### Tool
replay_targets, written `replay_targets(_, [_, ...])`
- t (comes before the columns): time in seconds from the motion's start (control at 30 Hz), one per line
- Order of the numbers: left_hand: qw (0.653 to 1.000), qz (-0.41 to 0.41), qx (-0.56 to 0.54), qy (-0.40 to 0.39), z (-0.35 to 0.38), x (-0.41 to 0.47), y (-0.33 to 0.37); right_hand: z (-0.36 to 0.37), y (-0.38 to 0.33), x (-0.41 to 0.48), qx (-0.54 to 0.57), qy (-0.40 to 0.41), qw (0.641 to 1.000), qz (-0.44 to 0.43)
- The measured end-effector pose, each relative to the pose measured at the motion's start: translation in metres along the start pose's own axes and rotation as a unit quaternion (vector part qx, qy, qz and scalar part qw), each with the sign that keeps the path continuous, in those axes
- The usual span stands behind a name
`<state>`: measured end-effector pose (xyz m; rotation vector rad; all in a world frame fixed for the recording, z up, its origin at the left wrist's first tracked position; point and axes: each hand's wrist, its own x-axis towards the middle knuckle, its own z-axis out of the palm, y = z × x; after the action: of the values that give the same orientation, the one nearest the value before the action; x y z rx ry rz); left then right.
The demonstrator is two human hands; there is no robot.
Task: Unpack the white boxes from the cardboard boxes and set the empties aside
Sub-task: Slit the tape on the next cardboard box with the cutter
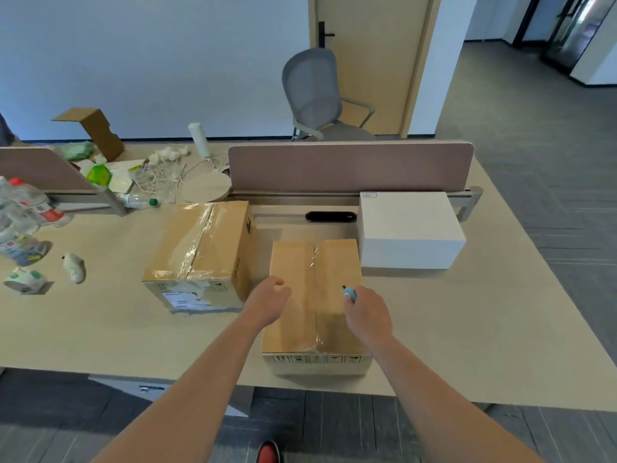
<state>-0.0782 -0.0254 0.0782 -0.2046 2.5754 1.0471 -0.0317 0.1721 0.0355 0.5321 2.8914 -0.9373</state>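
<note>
Sealed box centre frame, near table edge, within reach. Empty left hand loosely curled on left flap: likely steadying. Blue cutter gripped in right hand, tip toward tape seam. One white box already out, right of centre.

- Front face of the near cardboard box, 6 o'clock edge: row of handling symbols.
- white box, 11 o'clock corner: small label, illegible.

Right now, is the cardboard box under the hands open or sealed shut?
Sealed shut: the near cardboard box has its top closed flat, with clear tape running along the centre seam.
</note>
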Motion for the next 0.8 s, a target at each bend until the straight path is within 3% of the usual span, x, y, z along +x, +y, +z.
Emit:
replay_targets(0.23, [0.995, 0.074, -0.017, -0.059, -0.023, 0.037, -0.007, 0.014, -0.037, 0.028, 0.017, -0.012, 0.999, 0.029])
replay_targets(0.67, [0.978, 0.134, 0.057, -0.147, -0.049, 0.132, -0.010, 0.040, -0.083, 0.081, 0.054, 0.026, 0.991, 0.122])
replay_targets(0.8, [0.979, 0.125, 0.052, -0.155, -0.043, 0.158, -0.002, 0.043, -0.087, 0.113, 0.049, 0.023, 0.993, 0.110])
